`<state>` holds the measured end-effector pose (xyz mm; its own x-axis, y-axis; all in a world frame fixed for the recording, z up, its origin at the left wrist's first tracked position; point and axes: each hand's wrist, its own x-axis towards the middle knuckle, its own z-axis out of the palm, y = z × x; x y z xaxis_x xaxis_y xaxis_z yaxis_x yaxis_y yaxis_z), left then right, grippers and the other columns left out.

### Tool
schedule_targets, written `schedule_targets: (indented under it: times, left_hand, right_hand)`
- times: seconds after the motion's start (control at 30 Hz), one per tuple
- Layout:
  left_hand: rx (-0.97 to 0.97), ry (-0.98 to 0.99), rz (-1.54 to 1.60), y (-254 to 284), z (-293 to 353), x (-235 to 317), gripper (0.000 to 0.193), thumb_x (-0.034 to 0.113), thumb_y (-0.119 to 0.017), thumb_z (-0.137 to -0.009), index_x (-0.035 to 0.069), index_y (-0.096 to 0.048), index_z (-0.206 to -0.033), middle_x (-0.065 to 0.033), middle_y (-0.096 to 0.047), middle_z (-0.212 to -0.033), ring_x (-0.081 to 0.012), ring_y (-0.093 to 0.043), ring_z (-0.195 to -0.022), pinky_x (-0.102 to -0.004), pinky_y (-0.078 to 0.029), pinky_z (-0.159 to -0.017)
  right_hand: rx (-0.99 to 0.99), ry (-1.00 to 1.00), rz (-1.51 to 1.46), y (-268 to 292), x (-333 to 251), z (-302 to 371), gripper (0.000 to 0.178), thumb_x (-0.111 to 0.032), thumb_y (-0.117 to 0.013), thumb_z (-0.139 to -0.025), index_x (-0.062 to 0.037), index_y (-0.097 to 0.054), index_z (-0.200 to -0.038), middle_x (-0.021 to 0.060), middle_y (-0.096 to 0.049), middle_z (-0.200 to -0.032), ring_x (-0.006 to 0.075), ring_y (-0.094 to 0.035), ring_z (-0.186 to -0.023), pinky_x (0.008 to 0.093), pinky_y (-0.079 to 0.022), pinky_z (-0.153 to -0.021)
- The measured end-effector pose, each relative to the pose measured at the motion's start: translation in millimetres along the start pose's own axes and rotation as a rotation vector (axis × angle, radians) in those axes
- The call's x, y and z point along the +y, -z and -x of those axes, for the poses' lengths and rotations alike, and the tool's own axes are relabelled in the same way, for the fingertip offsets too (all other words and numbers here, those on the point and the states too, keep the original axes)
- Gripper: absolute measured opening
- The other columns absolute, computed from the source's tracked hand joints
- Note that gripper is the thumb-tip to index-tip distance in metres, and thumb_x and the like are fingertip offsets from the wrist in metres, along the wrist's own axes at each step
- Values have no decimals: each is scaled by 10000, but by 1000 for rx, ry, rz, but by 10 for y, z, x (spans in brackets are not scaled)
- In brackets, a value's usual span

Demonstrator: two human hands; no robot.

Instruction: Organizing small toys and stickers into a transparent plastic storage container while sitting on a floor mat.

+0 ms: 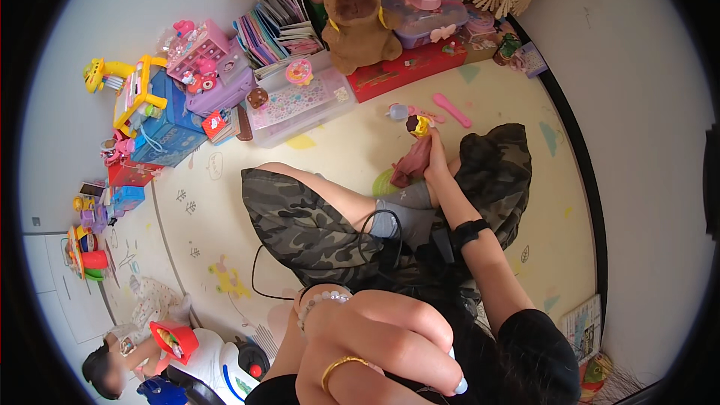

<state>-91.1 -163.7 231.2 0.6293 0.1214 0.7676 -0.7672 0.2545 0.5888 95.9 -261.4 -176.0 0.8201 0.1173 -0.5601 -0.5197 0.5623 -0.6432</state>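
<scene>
My left hand [382,345] looms large at the bottom, close to the camera. A gold ring and a pale bead bracelet [322,301] are on it. Its fingers are bent together, and whatever lies under them is hidden. Beyond my crossed legs, my right hand [435,156] is closed around a dusty pink cloth [411,166]. A small yellow toy with a dark brown top [418,126] sticks up at its fingertips. Just past it on the mat lie a pink stick-shaped toy [451,110] and a small clear bottle-like piece [397,111].
A brown plush toy [358,22], a red box [409,69] and a clear lidded bin [300,105] line the wall. Toy boxes [169,124] stand left. Another person [112,367] is beside a red container [174,340] at lower left. A black cable [259,274] crosses my lap.
</scene>
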Motion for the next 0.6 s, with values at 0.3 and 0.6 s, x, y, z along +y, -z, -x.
schedule_targets:
  times: [0.3,0.6]
  left_hand:
    - [154,-59,-8,-101,64,-63,236,67,-702,-733,62,-474,-673,-17,-586,-746,-181,-534,-632,-265,-411,-461]
    - [170,17,-12,-104,23,-25,242,72,-697,-738,58,-465,-671,-27,-572,-704,-172,-507,-580,-266,-394,-447]
  right_hand:
    - [14,41,41,-18,-22,39,430,-459,-607,-847,-102,-567,-1083,41,-593,-866,160,-586,-771,295,-487,-699]
    - [-10,51,46,-21,-10,49,414,-445,-601,-854,-102,-567,-1084,40,-595,-875,156,-583,-788,291,-480,-720]
